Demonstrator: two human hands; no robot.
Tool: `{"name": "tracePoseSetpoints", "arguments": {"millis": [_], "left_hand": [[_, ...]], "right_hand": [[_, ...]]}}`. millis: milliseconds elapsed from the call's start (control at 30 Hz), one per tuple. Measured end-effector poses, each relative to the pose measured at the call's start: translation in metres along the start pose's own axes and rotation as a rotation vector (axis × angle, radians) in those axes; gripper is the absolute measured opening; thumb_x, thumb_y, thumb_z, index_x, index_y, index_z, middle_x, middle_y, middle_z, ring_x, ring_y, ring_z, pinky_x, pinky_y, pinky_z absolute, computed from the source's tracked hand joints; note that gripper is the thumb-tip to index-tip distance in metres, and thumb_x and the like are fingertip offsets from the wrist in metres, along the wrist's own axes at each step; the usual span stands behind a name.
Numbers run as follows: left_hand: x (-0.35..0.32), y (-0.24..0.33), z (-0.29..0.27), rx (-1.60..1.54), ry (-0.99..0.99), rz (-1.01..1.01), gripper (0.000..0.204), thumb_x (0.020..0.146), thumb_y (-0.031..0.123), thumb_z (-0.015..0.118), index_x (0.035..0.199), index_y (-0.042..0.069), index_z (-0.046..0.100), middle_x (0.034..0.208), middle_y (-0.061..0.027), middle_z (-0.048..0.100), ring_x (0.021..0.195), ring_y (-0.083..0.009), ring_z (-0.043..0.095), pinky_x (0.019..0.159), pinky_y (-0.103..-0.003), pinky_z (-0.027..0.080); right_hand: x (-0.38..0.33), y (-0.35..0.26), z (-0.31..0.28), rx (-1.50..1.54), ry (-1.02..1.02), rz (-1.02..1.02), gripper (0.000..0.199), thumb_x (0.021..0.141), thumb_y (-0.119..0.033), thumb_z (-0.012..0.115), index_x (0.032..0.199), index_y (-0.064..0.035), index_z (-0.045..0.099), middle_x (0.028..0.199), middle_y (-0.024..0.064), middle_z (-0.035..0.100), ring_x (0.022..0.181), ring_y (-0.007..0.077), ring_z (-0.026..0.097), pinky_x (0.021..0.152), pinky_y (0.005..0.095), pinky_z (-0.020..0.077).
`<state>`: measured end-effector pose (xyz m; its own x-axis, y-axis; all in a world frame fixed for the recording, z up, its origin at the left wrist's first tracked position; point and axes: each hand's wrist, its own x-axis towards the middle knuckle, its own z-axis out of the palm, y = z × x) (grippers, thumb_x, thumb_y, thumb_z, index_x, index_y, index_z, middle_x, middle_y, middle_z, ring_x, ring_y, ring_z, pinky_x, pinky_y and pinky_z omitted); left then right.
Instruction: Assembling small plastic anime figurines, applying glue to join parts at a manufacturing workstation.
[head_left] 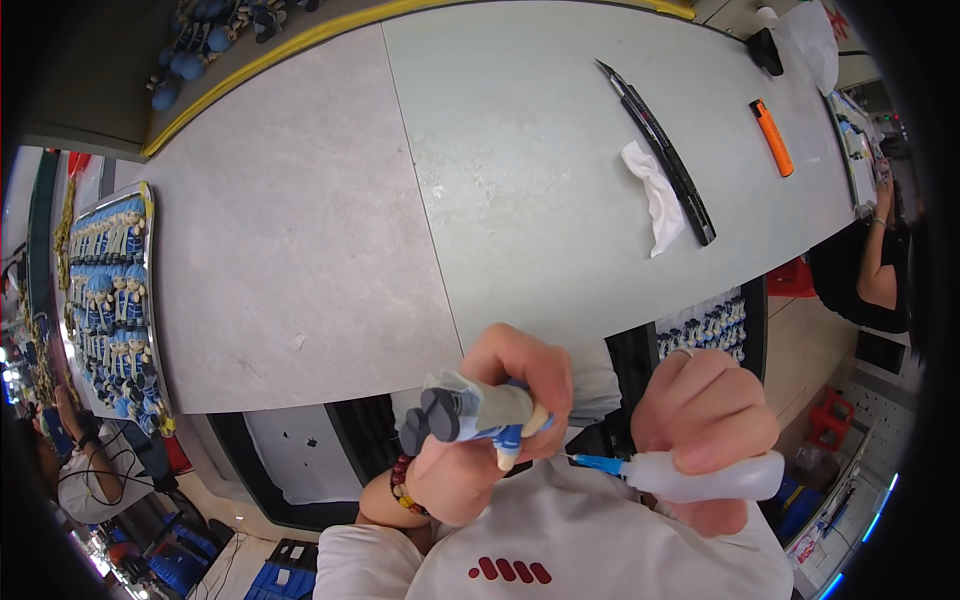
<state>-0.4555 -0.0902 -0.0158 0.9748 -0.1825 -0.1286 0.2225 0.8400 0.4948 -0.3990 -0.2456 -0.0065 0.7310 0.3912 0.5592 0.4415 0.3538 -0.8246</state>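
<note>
My left hand (455, 488) grips a small figurine (500, 408) with grey trousers, black shoes and a blue top. The figurine is tipped on its side, shoes toward the left, and my fingers hide its head. In my right hand (705, 410) is a white squeeze bottle (735, 478), its narrow blue tip pointing left toward the figurine. A gap separates the tip from the figurine. Both hands are over the near edge of the table (290, 230), close to my body.
On the table's right lie a slim black pointed tool (668, 155), a crumpled white tissue (655, 205) and an orange stick-shaped tool (771, 138). A tray (157, 320) of blue figurines stands at the left. More figurines (705, 325) fill a box below the near edge. Co-workers sit at both sides.
</note>
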Motion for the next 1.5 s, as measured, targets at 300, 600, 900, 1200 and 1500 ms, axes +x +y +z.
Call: {"name": "tracePoseSetpoints", "arguments": {"millis": [300,600,900,1200,1500], "left_hand": [[0.000,-0.002,0.013,0.187,0.204,0.011,0.034,0.073,0.024,0.065,0.088,0.010,0.038,0.066,-0.0065,0.038,0.046,-0.0105,0.030,0.045,-0.026,0.024],[-0.005,-0.001,-0.003,0.138,0.047,-0.065,0.027,0.076,0.006,0.049,0.100,0.003,0.036,0.084,-0.0050,0.042,0.071,-0.0095,0.040,0.065,-0.023,0.035],[-0.008,-0.013,-0.005,0.391,-0.046,0.114,0.028,0.079,0.005,0.043,0.106,-0.002,0.038,0.100,-0.0146,0.045,0.083,-0.0166,0.045,0.075,-0.029,0.037],[-0.006,-0.020,-0.002,0.302,0.184,0.289,0.045,0.076,0.034,0.066,0.093,0.000,0.040,0.066,-0.0052,0.042,0.047,-0.0093,0.035,0.040,-0.024,0.032],[-0.008,-0.020,-0.002,0.228,0.110,0.376,0.033,0.080,0.024,0.060,0.092,0.000,0.040,0.065,-0.0058,0.042,0.045,-0.0095,0.033,0.040,-0.024,0.029]], "right_hand": [[0.002,0.002,0.009,-0.127,0.085,-0.045,0.026,0.070,-0.025,0.068,0.080,-0.0011,0.067,0.062,0.0030,0.052,0.047,0.0129,0.047,0.039,0.0223,0.0321],[0.006,0.004,0.009,-0.246,-0.029,-0.165,0.021,0.061,-0.012,0.065,0.078,-0.0009,0.067,0.061,0.0035,0.052,0.046,0.0125,0.048,0.036,0.0212,0.0331],[-0.005,-0.003,-0.001,0.082,0.254,-0.126,0.031,0.083,-0.034,0.055,0.076,-0.0033,0.058,0.065,0.0041,0.047,0.053,0.0123,0.041,0.044,0.0228,0.0304],[-0.005,-0.005,-0.048,0.208,0.440,-0.133,0.039,0.084,-0.041,0.049,0.088,-0.0015,0.051,0.063,0.0025,0.035,0.057,0.0129,0.032,0.050,0.0256,0.0254],[0.024,0.029,-0.116,-0.713,0.696,0.148,0.048,0.081,-0.013,0.058,0.120,0.0081,0.039,0.100,0.0155,0.058,0.087,0.0151,0.052,0.072,0.0235,0.0401]]}}
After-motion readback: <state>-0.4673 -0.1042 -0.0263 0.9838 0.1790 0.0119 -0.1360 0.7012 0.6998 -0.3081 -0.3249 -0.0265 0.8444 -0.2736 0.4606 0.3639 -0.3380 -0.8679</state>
